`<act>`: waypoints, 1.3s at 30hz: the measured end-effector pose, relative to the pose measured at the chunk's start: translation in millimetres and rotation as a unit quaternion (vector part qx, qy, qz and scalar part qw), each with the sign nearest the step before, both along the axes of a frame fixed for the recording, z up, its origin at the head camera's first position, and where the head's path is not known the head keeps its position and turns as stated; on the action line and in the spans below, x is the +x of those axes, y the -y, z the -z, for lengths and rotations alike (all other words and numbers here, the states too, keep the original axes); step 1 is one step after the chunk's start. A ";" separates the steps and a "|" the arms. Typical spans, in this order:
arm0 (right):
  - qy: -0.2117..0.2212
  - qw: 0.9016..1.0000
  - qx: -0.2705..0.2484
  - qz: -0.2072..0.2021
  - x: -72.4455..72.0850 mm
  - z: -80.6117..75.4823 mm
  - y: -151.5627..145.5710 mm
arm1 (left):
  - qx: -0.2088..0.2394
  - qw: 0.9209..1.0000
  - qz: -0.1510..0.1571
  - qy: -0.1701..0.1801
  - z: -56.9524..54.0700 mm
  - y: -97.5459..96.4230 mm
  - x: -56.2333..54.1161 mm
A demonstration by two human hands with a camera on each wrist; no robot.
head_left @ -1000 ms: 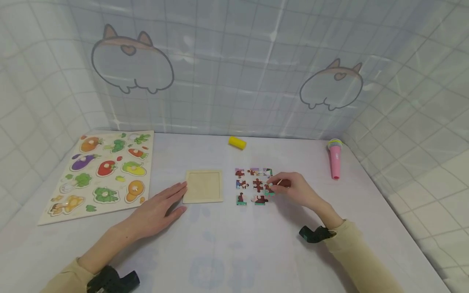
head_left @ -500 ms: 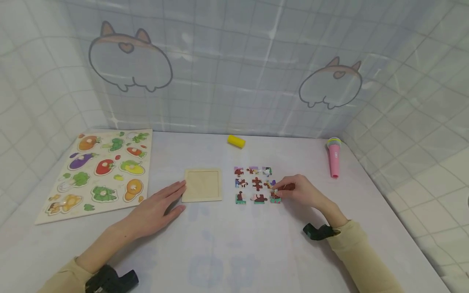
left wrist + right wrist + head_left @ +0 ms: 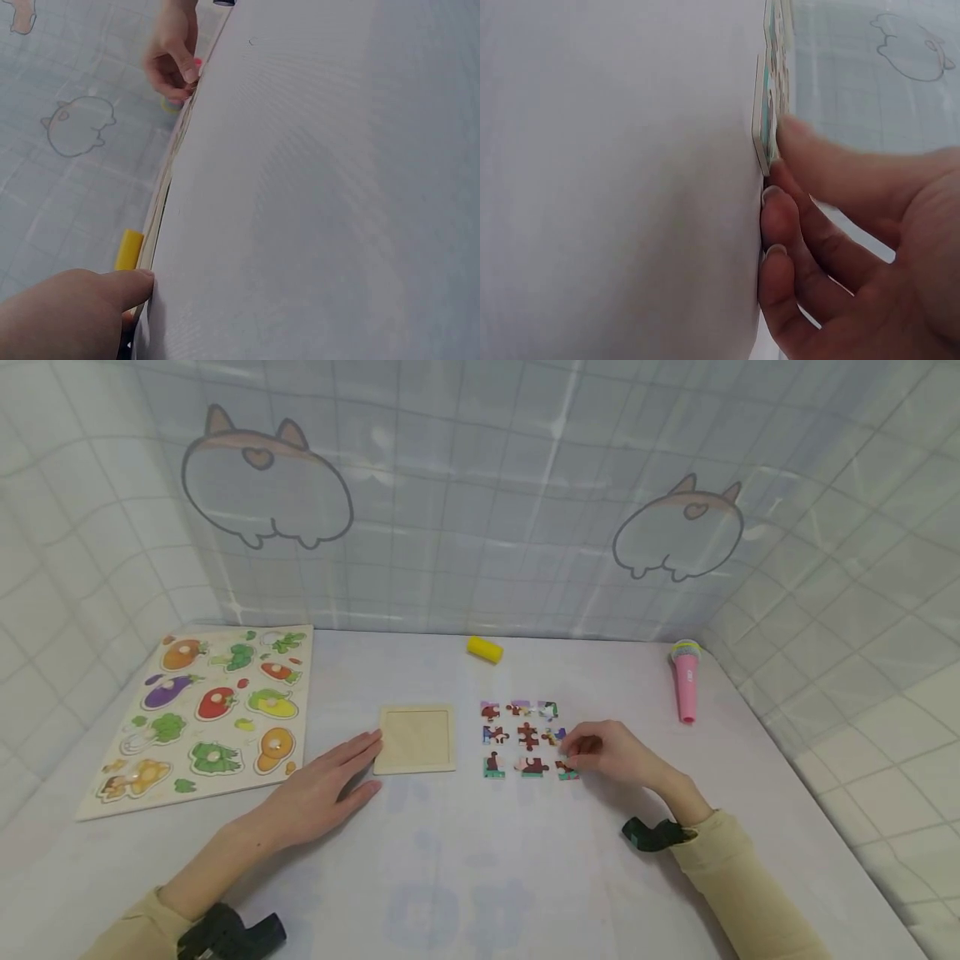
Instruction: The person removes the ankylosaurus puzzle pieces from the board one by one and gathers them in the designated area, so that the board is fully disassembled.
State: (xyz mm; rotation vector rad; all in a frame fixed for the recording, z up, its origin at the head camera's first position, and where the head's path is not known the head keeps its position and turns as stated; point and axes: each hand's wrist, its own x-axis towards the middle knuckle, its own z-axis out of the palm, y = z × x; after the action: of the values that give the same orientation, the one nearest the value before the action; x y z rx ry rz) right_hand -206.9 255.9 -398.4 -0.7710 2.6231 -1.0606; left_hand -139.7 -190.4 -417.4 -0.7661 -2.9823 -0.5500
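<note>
On the table in the head view, several jigsaw puzzle pieces (image 3: 528, 737) lie in three rows, slightly apart. My right hand (image 3: 611, 753) pinches the lower-right corner piece (image 3: 566, 771) by its right edge. In the right wrist view the thumb (image 3: 817, 161) rests at that piece (image 3: 762, 112), with the other fingers curled beside it. To the left of the pieces lies a square wooden puzzle tray (image 3: 416, 742), bare inside. My left hand (image 3: 322, 797) lies with fingers extended, its fingertips touching the tray's left edge. That contact is hard to make out in the left wrist view.
A vegetable peg-puzzle board (image 3: 251, 760) lies at the left, close to my left hand. Near the back edge is a yellow cylinder (image 3: 485, 650). A pink toy microphone (image 3: 686, 685) lies at the far right. Patterned cloth walls (image 3: 480, 502) enclose the table.
My right hand has moved slightly right and toward me, setting the corner piece into the bottom row and shifting it slightly. The left hand stays at the tray.
</note>
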 end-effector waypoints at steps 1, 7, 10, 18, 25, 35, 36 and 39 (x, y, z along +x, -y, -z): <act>0.004 1.000 0.002 0.000 -0.3 -0.1 -0.4 | -0.001 1.000 0.000 -0.001 0.0 -0.1 -0.2; 0.022 1.000 0.014 -0.011 -0.5 0.9 -2.6 | -0.001 1.000 0.000 -0.006 0.7 -0.2 -0.6; 0.019 1.000 0.014 -0.016 -0.3 0.4 -2.6 | 0.001 1.000 0.000 -0.006 1.1 -0.2 -0.3; 0.007 1.000 0.010 -0.010 0.1 -1.0 -3.0 | 0.003 1.000 -0.004 -0.006 1.6 -0.4 -0.2; 0.010 1.000 0.008 -0.006 0.7 2.1 -3.5 | 0.006 1.000 -0.003 -0.005 1.0 -0.8 1.2; 0.002 1.000 0.003 -0.006 1.0 4.1 -2.9 | 0.005 1.000 -0.005 0.001 -1.0 -1.3 2.8; 0.002 1.000 0.003 -0.003 0.9 4.2 -2.7 | 0.004 1.000 -0.005 0.001 -1.1 -1.5 2.6; 0.003 1.000 0.003 0.003 0.2 4.0 -2.2 | 0.004 1.000 -0.006 0.002 -0.8 -1.6 1.7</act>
State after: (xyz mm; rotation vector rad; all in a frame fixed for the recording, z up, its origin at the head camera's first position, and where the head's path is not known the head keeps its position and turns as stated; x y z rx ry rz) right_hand -206.7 258.1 -402.4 -0.7579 2.6250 -1.0533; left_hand -137.9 -188.8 -416.6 -0.7461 -2.9848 -0.5616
